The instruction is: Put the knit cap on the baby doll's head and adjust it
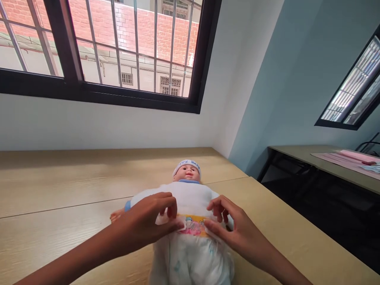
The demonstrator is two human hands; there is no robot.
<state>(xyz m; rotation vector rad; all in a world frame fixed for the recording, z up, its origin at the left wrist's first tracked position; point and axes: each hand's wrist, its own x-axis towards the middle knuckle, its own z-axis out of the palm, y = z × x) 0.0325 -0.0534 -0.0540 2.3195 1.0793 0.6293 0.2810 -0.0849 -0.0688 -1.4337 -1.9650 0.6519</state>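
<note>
A baby doll (pixel 190 198) lies on its back on a wooden table, head away from me. It wears a white top with blue trim, a lettered white cap (pixel 187 162) and a white diaper (pixel 192 257). Across the diaper's waist runs a colourful printed band (pixel 194 225). My left hand (pixel 157 215) rests at the band's left end, its thumb on the diaper and its fingers bent, apart from the thumb. At the right end, the thumb of my right hand (pixel 228 217) touches the band, with the fingers curved above it. Whatever lies under the thumbs is hidden.
The wooden table (pixel 74 178) reaches back to a white wall below a barred window (pixel 133 47). Its right edge slants past the doll. Beyond a dark gap stands another table (pixel 297 158) with a pink cloth (pixel 335 159) on it.
</note>
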